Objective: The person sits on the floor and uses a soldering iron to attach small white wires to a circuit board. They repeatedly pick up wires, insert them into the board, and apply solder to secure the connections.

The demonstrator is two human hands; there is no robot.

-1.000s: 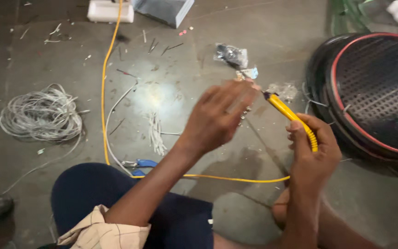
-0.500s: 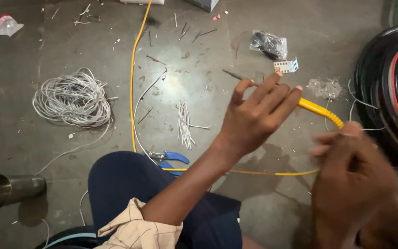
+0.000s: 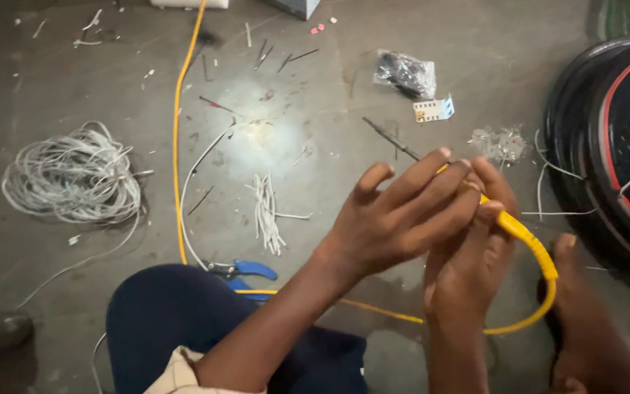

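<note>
My left hand (image 3: pixel 402 211) and my right hand (image 3: pixel 468 255) meet over the end of a yellow cable (image 3: pixel 526 241). Both hands close their fingers around that end, the left hand lying across the right. A thin dark wire or tool tip (image 3: pixel 391 138) sticks out past my fingertips toward the floor's far side. The cable bends down to the right in a loop, then runs left under my arm and away up the grey floor (image 3: pixel 178 146). My knee in dark blue trousers (image 3: pixel 176 314) is below.
A coil of grey wire (image 3: pixel 74 175) lies at left. Blue-handled pliers (image 3: pixel 246 271) rest by my knee. Short white wire offcuts (image 3: pixel 265 208), a small plastic bag (image 3: pixel 405 73) and a white connector (image 3: pixel 433 109) lie ahead. A black round fan grille with a red rim (image 3: pixel 614 146) stands at right.
My right hand has come up from low right to join the left hand on the cable's end. The view has shifted slightly right and down.
</note>
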